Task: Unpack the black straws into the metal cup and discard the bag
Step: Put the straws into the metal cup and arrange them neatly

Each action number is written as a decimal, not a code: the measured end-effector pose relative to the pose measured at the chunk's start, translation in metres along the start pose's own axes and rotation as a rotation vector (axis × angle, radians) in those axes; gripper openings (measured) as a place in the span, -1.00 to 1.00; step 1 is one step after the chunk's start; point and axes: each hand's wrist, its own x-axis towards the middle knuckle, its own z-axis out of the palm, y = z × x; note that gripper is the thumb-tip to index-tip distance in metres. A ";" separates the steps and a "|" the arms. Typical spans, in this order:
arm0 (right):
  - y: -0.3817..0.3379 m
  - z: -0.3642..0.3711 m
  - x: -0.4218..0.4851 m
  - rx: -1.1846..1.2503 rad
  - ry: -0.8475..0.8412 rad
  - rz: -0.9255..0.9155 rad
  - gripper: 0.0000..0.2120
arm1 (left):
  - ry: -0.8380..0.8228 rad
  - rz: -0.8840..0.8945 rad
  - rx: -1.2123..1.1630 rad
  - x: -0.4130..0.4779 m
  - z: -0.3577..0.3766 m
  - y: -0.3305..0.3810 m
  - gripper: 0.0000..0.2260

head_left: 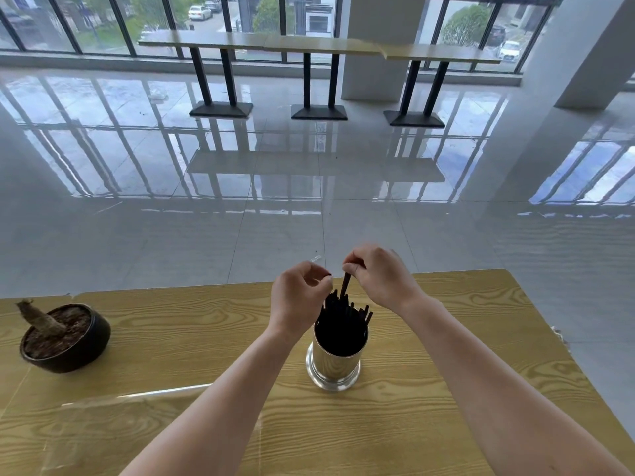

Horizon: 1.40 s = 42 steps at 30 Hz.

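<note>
A shiny metal cup (333, 365) stands on the wooden table (171, 338), holding several black straws (343, 317) upright. My right hand (381, 276) is above the cup, fingers pinched on the top of one black straw (346, 285) that rises out of the bunch. Just left of it, my left hand (299, 297) is closed on a small clear plastic wrapper (316, 259), whose tip sticks up past the fingers. A long clear plastic bag (137, 396) lies flat on the table to the left of my left forearm.
A black pot (86, 352) with soil and a cut stump sits at the table's left. The table's far edge runs just behind my hands. Beyond lies glossy tiled floor with high tables (319, 46), a pillar and windows.
</note>
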 end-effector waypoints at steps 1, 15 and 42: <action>-0.003 -0.001 0.001 -0.009 0.009 -0.027 -0.90 | -0.002 0.012 -0.023 0.001 0.000 0.004 -0.98; -0.019 -0.008 0.004 0.110 0.103 0.025 -0.91 | 0.033 -0.003 -0.262 0.000 0.021 0.018 -0.87; 0.018 -0.004 -0.021 0.595 0.124 0.194 -0.95 | 0.141 -0.077 -0.590 0.008 -0.018 0.029 -0.83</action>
